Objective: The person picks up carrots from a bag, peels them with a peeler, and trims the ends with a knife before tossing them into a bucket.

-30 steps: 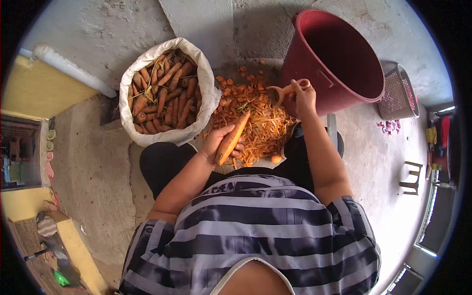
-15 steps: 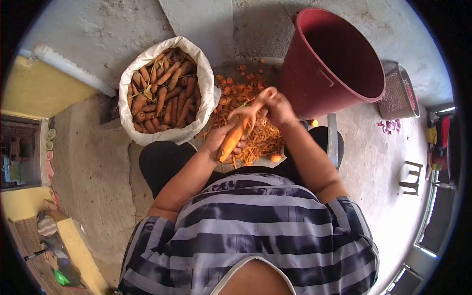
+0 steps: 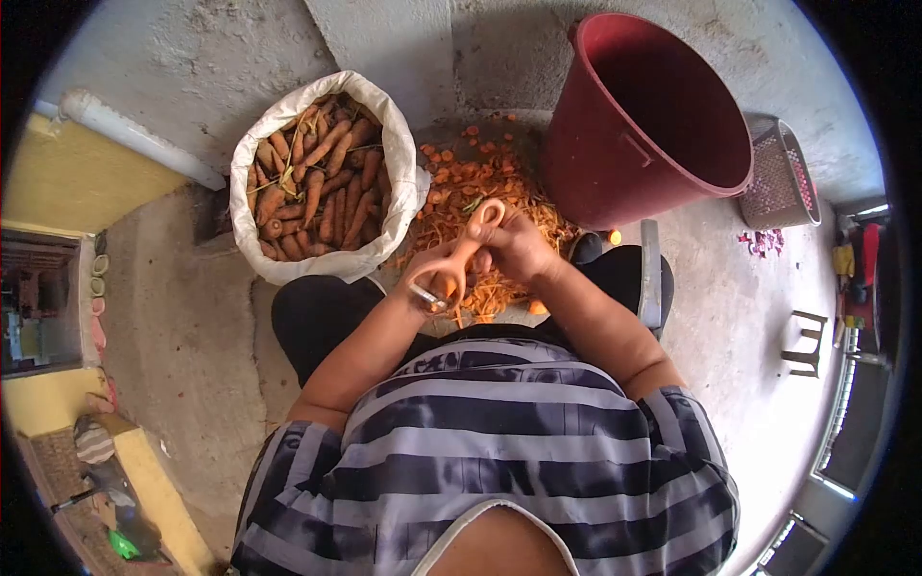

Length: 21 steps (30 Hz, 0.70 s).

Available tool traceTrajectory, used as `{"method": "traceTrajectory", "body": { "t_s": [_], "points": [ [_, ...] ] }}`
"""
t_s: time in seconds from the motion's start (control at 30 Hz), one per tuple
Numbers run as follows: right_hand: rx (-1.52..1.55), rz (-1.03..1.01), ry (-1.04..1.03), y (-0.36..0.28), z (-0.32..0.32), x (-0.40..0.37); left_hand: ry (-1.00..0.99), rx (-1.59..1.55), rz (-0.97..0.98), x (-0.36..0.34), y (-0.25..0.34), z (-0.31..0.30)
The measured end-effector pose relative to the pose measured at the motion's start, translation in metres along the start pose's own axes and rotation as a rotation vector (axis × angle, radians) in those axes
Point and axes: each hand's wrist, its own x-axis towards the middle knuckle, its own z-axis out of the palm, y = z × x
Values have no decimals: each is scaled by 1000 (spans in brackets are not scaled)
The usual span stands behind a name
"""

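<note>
My right hand (image 3: 523, 248) is wrapped round the handle of an orange peeler (image 3: 464, 252), which has a ring at its top end. The peeler's wide head, with a metal blade, lies over my left hand (image 3: 420, 278). My left hand is closed round a carrot (image 3: 447, 285), mostly hidden under the peeler and fingers. Beneath and beyond both hands, orange peelings (image 3: 499, 288) and cut carrot slices (image 3: 475, 178) are heaped on the floor.
A white sack (image 3: 401, 182) full of unpeeled carrots (image 3: 315, 192) stands at the left. A large dark red bucket (image 3: 595, 144) stands right of the heap, with a woven basket (image 3: 773, 182) beyond it. A small stool (image 3: 805, 344) is at the far right.
The peeler has moved down and left over my left hand, and my right hand has come lower and closer in. The carrot is now largely covered.
</note>
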Motion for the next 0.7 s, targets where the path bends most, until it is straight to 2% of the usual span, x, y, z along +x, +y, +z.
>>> {"method": "traceTrajectory", "body": {
  "t_s": [0.07, 0.13, 0.2, 0.3, 0.37, 0.43, 0.5, 0.53, 0.57, 0.67, 0.7],
  "points": [
    [-8, -155, 151, -3, -39, 18, -75, -82, -91, -6, 0, -9],
    [-184, -365, 501, -20, -96, 30, 69, -320, -235, -17, 11, 28],
    [-570, -278, 825, -42, -124, 21, 69, -339, -238, -21, 14, 29],
    [-450, -401, 817, -44, -122, 17, 76, -423, -244, -20, 25, 38],
    [-268, -464, 543, -36, -73, 12, 79, -401, -238, -15, 23, 36],
    [-232, -303, 305, -29, -17, -4, 132, -372, -221, -9, 18, 29],
    [-105, -96, 95, -20, 11, -15, 101, 29, -65, -6, 6, 4],
    [-49, -67, 44, -11, 16, -15, 83, 228, 17, -8, 14, 19],
    [-41, -51, -11, -6, 16, -13, 19, 16, 86, -13, 16, 38],
    [-17, -32, -65, 2, 5, -5, -29, -143, -10, -11, 16, 30],
    [-8, -32, -65, 3, 2, -3, 29, -166, -10, -9, 14, 29]
  ]
}}
